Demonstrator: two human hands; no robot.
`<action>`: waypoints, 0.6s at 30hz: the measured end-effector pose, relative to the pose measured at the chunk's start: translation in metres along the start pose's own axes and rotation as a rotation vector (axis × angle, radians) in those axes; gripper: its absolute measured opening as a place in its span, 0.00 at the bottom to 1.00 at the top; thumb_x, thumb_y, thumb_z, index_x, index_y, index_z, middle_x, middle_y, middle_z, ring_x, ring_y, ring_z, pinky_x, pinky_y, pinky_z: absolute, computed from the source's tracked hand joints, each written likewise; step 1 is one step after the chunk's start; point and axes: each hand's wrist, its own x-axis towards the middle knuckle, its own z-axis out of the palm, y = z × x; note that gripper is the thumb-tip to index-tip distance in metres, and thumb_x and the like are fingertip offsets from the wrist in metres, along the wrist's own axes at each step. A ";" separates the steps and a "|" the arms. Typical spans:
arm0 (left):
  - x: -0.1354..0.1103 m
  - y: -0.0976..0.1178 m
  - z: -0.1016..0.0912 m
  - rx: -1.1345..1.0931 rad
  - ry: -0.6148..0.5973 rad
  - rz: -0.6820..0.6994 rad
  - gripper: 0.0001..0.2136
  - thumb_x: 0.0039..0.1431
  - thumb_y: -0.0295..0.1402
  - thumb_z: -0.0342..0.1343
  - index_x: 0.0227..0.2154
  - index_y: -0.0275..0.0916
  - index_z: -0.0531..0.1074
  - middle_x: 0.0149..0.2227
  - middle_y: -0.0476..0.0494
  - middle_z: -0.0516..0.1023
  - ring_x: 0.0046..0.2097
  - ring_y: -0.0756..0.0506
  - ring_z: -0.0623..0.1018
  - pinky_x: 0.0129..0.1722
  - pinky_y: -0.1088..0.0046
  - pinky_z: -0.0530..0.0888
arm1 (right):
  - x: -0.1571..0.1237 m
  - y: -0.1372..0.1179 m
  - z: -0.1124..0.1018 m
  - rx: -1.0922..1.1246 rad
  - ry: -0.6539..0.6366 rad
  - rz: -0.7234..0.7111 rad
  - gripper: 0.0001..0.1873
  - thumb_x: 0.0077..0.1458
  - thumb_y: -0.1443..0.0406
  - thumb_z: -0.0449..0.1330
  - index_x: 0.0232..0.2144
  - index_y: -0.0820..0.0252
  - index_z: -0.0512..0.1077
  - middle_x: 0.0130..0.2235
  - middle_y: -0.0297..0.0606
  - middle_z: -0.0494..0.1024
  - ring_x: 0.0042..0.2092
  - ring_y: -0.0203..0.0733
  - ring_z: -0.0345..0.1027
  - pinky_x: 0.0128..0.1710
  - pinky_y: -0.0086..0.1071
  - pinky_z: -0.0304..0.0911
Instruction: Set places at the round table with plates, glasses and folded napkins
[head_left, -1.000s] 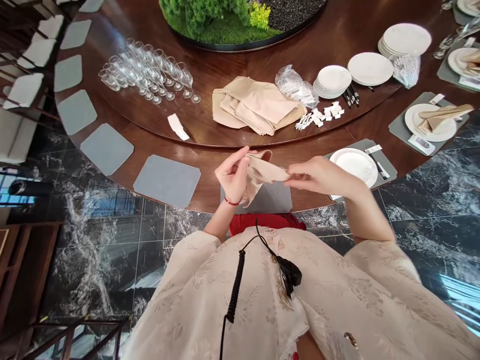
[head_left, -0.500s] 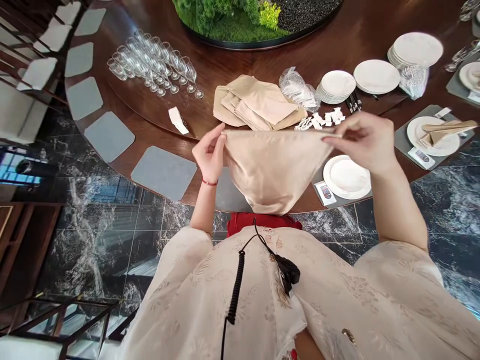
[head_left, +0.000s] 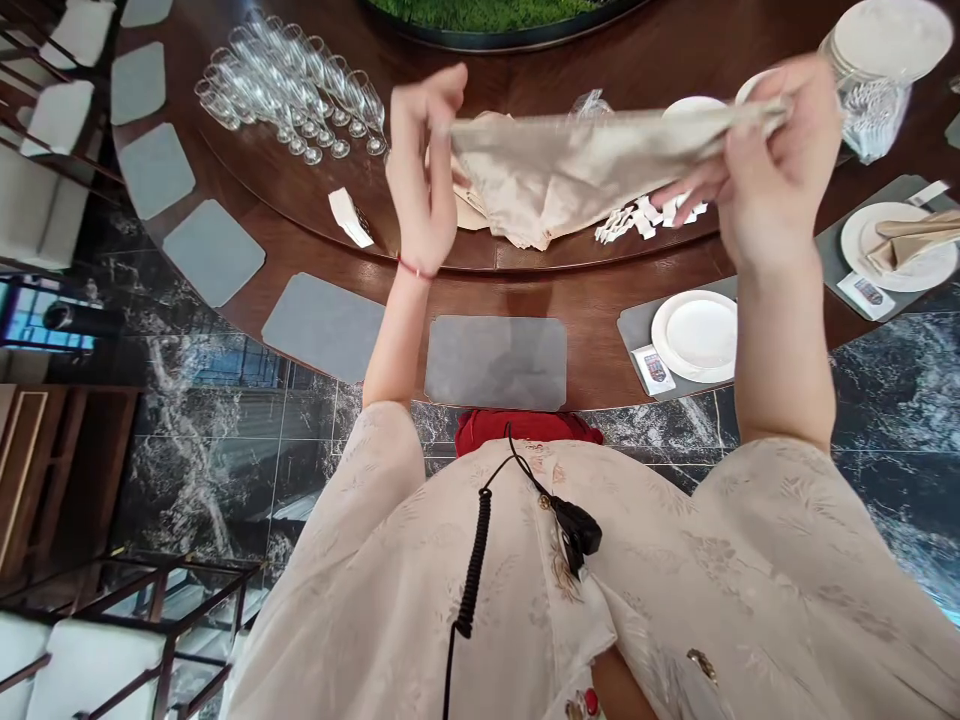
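Note:
A beige cloth napkin (head_left: 555, 170) is stretched between my hands above the dark wooden table (head_left: 337, 262). My left hand (head_left: 426, 165) pinches its left corner. With thumb and fingers, my right hand (head_left: 780, 165) grips the right end; some of its fingers are blurred. The cloth's lower part hangs down in folds. Behind it, partly hidden, lies a pile of beige napkins (head_left: 471, 208). Small white pieces (head_left: 643, 218) lie below my right hand's fingers. Nearer me is a grey placemat (head_left: 495, 360).
Several wine glasses (head_left: 292, 85) stand at the back left. A white plate (head_left: 697, 335) rests on a placemat at the right, beside a small white card packet (head_left: 654, 370). Farther right, a plate (head_left: 896, 245) holds a folded napkin. Stacked plates (head_left: 892, 40) stand at the back right.
Both hands have risen and moved farther over the table, carrying the napkin with them. The grey placemat beneath has come into view. The camera has tilted downward slightly.

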 end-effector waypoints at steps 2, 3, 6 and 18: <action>-0.052 0.019 -0.007 -0.019 0.035 0.001 0.14 0.77 0.45 0.48 0.47 0.41 0.71 0.50 0.46 0.79 0.56 0.43 0.83 0.46 0.66 0.84 | -0.045 0.003 0.012 0.040 -0.048 -0.048 0.16 0.68 0.50 0.63 0.39 0.54 0.66 0.33 0.27 0.80 0.33 0.33 0.82 0.21 0.19 0.62; -0.083 0.021 -0.009 -0.057 0.034 -0.004 0.14 0.77 0.44 0.49 0.41 0.40 0.71 0.43 0.47 0.82 0.52 0.44 0.85 0.50 0.62 0.83 | -0.070 0.013 0.019 0.046 -0.064 -0.043 0.13 0.69 0.53 0.62 0.40 0.53 0.68 0.34 0.28 0.81 0.34 0.36 0.83 0.21 0.21 0.65; -0.186 -0.005 -0.006 -0.169 0.065 -0.235 0.14 0.73 0.48 0.56 0.36 0.43 0.69 0.29 0.52 0.80 0.35 0.48 0.84 0.42 0.67 0.82 | -0.145 0.075 0.038 -0.043 -0.146 0.186 0.14 0.70 0.50 0.59 0.43 0.52 0.76 0.44 0.37 0.85 0.42 0.44 0.84 0.31 0.34 0.79; -0.456 -0.098 0.016 0.164 -0.117 -1.267 0.04 0.60 0.28 0.58 0.31 0.39 0.77 0.33 0.43 0.82 0.37 0.43 0.81 0.46 0.66 0.76 | -0.378 0.269 0.087 -0.286 -0.307 0.962 0.25 0.57 0.42 0.59 0.25 0.56 0.75 0.32 0.43 0.82 0.40 0.53 0.76 0.49 0.45 0.71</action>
